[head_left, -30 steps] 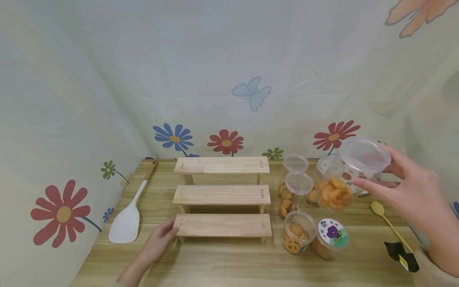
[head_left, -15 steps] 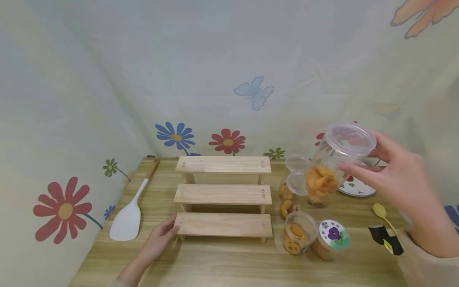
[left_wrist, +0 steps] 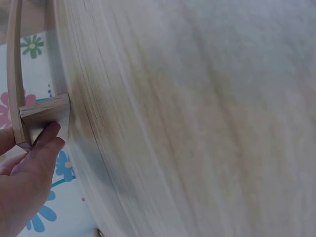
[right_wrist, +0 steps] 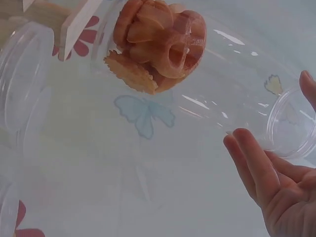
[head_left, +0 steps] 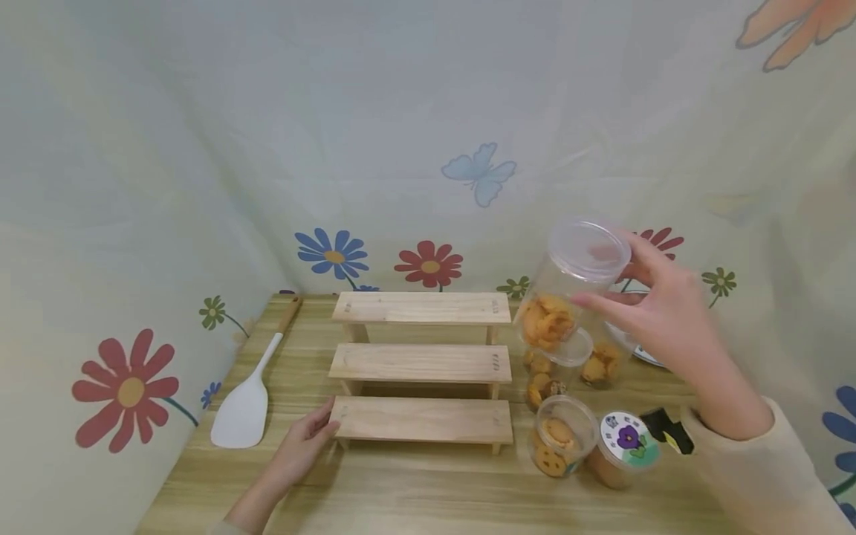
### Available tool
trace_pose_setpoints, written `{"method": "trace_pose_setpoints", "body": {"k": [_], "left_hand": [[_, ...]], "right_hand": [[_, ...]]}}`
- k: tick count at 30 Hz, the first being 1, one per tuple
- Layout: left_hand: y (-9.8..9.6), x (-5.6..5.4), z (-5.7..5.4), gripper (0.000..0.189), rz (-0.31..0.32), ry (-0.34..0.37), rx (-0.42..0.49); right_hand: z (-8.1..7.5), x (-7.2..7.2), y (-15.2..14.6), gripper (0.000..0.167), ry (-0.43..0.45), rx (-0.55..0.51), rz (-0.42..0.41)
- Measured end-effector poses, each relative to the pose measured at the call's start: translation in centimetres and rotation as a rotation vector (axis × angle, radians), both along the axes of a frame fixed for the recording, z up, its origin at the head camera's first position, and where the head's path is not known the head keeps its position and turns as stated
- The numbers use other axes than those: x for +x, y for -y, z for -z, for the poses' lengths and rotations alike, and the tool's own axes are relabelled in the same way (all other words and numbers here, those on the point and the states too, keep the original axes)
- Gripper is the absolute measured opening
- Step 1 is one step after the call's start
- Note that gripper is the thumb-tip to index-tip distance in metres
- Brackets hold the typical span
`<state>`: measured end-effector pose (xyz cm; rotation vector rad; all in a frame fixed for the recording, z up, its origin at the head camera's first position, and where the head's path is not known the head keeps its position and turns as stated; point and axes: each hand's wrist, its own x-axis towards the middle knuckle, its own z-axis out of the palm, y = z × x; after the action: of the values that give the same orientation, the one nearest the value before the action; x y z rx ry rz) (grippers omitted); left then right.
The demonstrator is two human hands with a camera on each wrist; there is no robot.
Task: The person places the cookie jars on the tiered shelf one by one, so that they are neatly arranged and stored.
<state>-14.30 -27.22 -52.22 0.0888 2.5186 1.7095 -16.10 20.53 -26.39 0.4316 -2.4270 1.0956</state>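
Observation:
A clear lidded jar with orange-brown snacks at its bottom hangs tilted in the air, gripped near its lid by my right hand. In the right wrist view the fingers lie along the jar's side and the snacks show plainly. My left hand pinches the left end of the lowest step of a three-step wooden rack. Up close in the left wrist view, thumb and fingers hold the board's corner beside its leg.
Right of the rack stand several clear jars, one with round cookies and one with a purple-flower lid. A white spatula lies at left. A plate and a black item sit at right, partly behind the right arm.
My right hand has carried the jar left and a little upward, from above the plate to above the jars beside the rack. The left hand stays on the rack.

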Motion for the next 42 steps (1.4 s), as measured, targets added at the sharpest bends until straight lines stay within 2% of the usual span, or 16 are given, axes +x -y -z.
{"method": "trace_pose_setpoints", "body": {"k": [4,8,15,23,29,36,42], "left_hand": [[-0.2,0.0,-0.1,0.056,0.003,-0.003,-0.002],[-0.3,0.1,-0.3,0.055,0.017,-0.019,-0.019],[-0.6,0.3,-0.6,0.054,0.014,-0.026,-0.017],[-0.5,0.2,-0.5,0.055,0.015,-0.012,-0.022],[-0.6,0.2,-0.5,0.055,0.005,-0.011,-0.033],[-0.6,0.2,-0.4,0.055,0.001,-0.005,-0.032],[-0.5,0.3,-0.3,0.055,-0.008,-0.006,-0.036]], "right_hand": [[0.6,-0.7,1.2,0.075,-0.009,-0.046,-0.034],[0.9,-1.2,2.4,0.072,0.025,-0.091,-0.084],[1.8,-2.5,4.5,0.073,0.053,-0.093,-0.143],[2.9,-3.6,7.4,0.074,0.100,-0.161,-0.257],[3.2,-4.3,9.6,0.075,0.092,-0.141,-0.254],[3.9,-5.6,11.4,0.075,0.110,-0.266,-0.308],[3.9,-6.8,12.2,0.077,0.103,-0.268,-0.274]]}}
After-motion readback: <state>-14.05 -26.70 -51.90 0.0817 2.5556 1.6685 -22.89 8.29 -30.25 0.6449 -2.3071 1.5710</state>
